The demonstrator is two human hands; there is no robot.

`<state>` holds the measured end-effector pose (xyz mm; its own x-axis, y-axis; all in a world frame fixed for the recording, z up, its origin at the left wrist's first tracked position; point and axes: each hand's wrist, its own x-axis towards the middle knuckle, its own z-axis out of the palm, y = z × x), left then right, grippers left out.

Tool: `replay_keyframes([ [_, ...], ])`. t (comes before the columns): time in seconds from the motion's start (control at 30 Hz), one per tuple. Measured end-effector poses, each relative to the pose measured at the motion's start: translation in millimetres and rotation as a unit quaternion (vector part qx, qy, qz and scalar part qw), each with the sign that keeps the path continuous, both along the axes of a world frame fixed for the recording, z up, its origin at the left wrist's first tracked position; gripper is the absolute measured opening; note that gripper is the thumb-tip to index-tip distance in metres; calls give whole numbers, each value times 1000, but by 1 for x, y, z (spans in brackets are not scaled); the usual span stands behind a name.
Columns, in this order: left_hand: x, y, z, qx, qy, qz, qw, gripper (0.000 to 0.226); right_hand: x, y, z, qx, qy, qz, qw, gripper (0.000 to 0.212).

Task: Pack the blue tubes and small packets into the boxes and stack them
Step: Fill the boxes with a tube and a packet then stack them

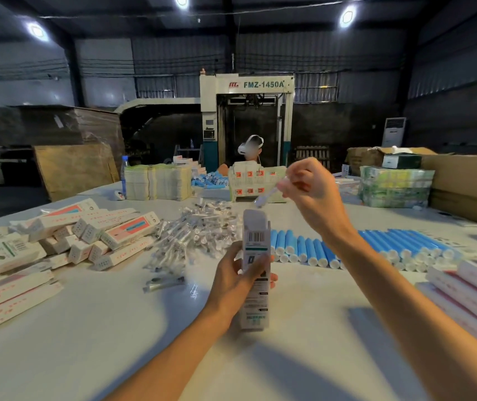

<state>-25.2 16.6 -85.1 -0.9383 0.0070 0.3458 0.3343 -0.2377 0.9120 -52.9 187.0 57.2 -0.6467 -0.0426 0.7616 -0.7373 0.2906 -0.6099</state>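
Observation:
My left hand [238,273] grips a white box [256,285] upright at the table's middle, its top flap open. Just above that opening, my right hand [308,188] pinches a small clear packet [266,196], which points down toward the box. A row of blue tubes [303,247] with white caps lies on the table behind the box and runs off to the right. A heap of small clear packets [191,233] sits left of the box, and one loose packet [163,283] lies nearer me. Packed white boxes [92,235] are piled at the left.
Flat white cartons [468,293] are stacked at the right edge. Across the white table [116,342] sits another person [250,153] behind stacks of cartons [157,182], with more blue tubes [210,179]. Cardboard boxes [463,180] stand at the far right.

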Motion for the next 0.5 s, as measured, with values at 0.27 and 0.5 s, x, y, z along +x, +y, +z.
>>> replay_keyframes([
  [0.27, 4, 2, 2, -4, 12, -10, 1000, 53, 1, -17, -15, 132, -40, 8, 990, 26],
  [0.5, 2, 2, 2, -14, 23, -11, 1000, 47, 0, -31, -45, 207, 22, -28, 978, 6],
])
